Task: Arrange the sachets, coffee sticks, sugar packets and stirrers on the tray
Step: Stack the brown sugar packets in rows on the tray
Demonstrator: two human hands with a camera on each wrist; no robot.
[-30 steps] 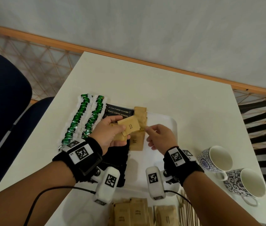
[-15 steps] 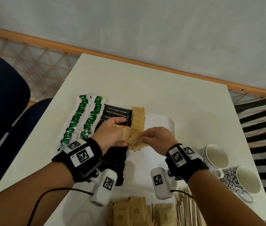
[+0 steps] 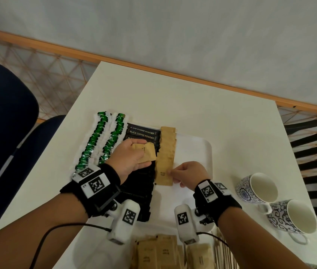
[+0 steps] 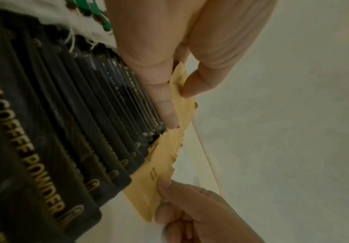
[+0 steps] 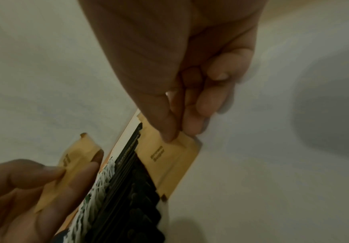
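white table [image 3: 202,105], white tray [image 3: 196,150] sitting in the middle of it, two blue-patterned mugs [image 3: 270,206] on the right edge, loose brown sugar packets [image 3: 165,253] and wooden stirrers [image 3: 225,253] along the near side

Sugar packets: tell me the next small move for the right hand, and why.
Probably let go of the front packet and reach to the left hand for another. The right hand pinches that packet's edge, and it already lies flat at the near end of the brown row beside the coffee sticks. The left hand holds spare packets ready.
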